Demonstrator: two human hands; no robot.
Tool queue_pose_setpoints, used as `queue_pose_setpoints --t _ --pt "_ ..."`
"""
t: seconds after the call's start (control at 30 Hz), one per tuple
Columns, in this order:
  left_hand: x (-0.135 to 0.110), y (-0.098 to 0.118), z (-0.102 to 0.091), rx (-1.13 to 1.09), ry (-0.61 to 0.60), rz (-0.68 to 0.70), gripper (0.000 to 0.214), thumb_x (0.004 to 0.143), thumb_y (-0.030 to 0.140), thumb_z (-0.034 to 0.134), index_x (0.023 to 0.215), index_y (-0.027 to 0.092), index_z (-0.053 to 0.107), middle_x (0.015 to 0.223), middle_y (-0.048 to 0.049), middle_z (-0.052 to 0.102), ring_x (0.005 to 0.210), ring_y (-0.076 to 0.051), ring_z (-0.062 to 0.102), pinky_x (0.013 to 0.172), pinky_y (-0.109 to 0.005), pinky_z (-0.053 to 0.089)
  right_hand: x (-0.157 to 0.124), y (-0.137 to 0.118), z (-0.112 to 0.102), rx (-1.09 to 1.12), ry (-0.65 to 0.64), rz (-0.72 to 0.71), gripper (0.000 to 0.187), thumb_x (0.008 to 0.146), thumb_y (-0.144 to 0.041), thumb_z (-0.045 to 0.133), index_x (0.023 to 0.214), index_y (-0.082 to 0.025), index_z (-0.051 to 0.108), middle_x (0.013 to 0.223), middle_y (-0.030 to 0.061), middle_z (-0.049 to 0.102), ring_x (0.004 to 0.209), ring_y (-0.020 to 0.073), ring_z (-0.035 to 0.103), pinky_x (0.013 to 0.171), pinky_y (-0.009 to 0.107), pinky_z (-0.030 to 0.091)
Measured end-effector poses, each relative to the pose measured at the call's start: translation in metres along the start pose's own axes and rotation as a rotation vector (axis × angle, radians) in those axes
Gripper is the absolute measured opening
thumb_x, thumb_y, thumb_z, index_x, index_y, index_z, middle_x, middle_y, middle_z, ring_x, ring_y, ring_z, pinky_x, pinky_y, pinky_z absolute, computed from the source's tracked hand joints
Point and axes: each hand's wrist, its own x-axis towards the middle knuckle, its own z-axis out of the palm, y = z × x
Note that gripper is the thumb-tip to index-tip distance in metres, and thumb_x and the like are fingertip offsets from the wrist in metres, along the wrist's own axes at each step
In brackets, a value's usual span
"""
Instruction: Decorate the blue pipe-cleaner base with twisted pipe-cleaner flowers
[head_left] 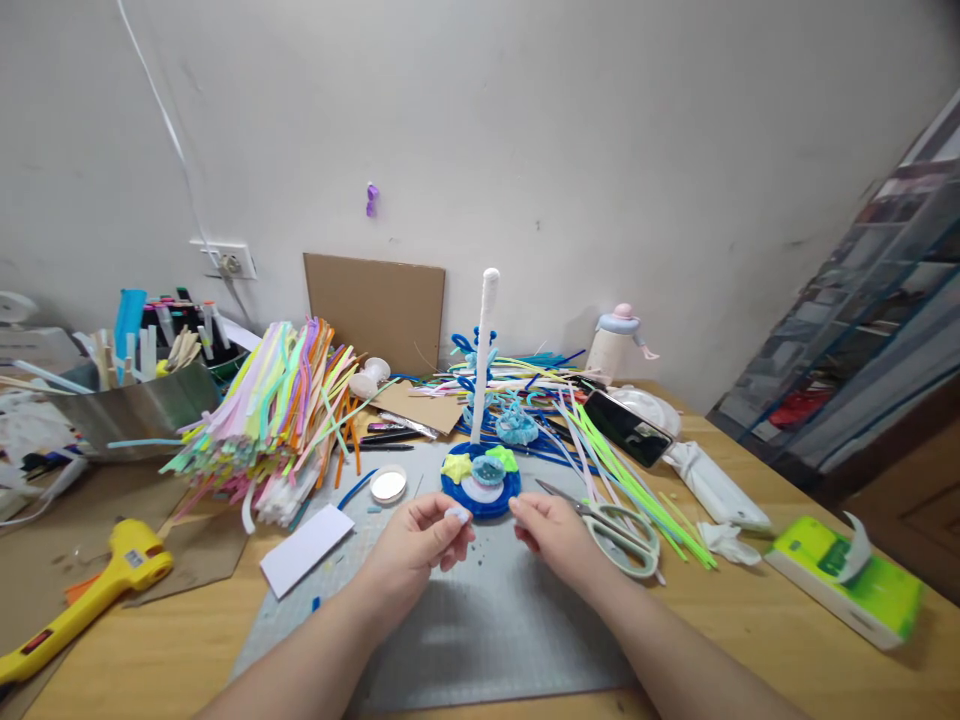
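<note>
Base [493, 508], blue and round, sits at the frame's lower centre; just below, the left hand [424, 535] has its grip clamped on a small pale piece [456, 513]; the right hand's [553, 532] fingertips look together, any hold unclear.

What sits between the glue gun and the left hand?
From the glue gun to the left hand, the head view shows cardboard, tabletop, a white card, then mat.

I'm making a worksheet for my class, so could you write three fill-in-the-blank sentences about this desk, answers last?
1. The glue gun is mostly ____ in colour.
2. The scissors lie beside the ____ hand.
3. The round base has a ____ rim.

Missing words: yellow; right; blue.
</note>
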Motion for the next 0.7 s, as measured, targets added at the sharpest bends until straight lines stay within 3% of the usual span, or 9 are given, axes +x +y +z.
queue_pose_setpoints --t 0.1,0.2,0.33,0.43,0.53,0.7 --pt "-0.004 0.001 0.003 -0.030 -0.017 -0.062 0.030 0.066 0.038 0.073 0.076 0.012 0.060 0.060 -0.0009 0.059 0.047 -0.005 0.045 0.045 -0.019 0.026 -0.007 0.002 0.001 -0.588 0.010 -0.143 0.025 0.076 -0.023 0.053 0.053 -0.017 0.047 0.051 -0.0036 0.045 0.049 0.0100 0.039 0.048 0.023 0.022" --pt "-0.006 0.001 0.004 -0.033 -0.029 -0.088 0.032 0.066 0.037 0.073 0.082 0.012 0.063 0.065 -0.0024 0.061 0.049 -0.005 0.046 0.046 -0.018 0.027 -0.014 -0.003 0.001 -0.805 -0.023 -0.219 0.007 0.069 -0.017 0.061 0.066 -0.019 0.056 0.066 -0.0005 0.057 0.059 0.0133 0.048 0.053 0.024 0.029" --pt "-0.004 -0.002 0.003 0.049 -0.045 -0.038 0.031 0.064 0.037 0.074 0.077 0.012 0.061 0.059 0.0004 0.059 0.047 -0.005 0.045 0.044 -0.018 0.028 -0.021 -0.019 0.005 -0.630 0.024 -0.391 0.010 0.080 -0.029 0.058 0.079 -0.019 0.057 0.080 0.0028 0.059 0.075 0.0165 0.052 0.068 0.027 0.038" --pt "-0.005 -0.003 0.005 0.116 -0.063 -0.044 0.034 0.059 0.039 0.076 0.068 0.013 0.057 0.052 0.0033 0.054 0.045 -0.005 0.044 0.045 -0.018 0.030 -0.028 -0.025 0.011 -0.355 -0.020 -0.468 0.017 0.089 -0.031 0.044 0.087 -0.018 0.055 0.077 0.0015 0.057 0.070 0.0137 0.051 0.064 0.024 0.039" --pt "-0.006 -0.003 0.007 0.153 -0.090 -0.063 0.040 0.053 0.042 0.078 0.063 0.014 0.052 0.048 0.0046 0.052 0.043 -0.005 0.043 0.044 -0.018 0.030 -0.034 -0.024 0.017 -0.251 -0.069 -0.459 0.020 0.090 -0.032 0.042 0.090 -0.018 0.056 0.076 0.0012 0.056 0.067 0.0128 0.049 0.062 0.023 0.038" --pt "-0.004 -0.007 0.006 0.188 -0.089 -0.068 0.042 0.054 0.044 0.077 0.064 0.015 0.049 0.048 0.0050 0.052 0.042 -0.005 0.044 0.042 -0.017 0.029 -0.035 -0.016 0.021 -0.143 -0.087 -0.382 0.025 0.089 -0.034 0.045 0.073 -0.017 0.055 0.064 -0.0017 0.049 0.060 0.0108 0.043 0.057 0.023 0.033"
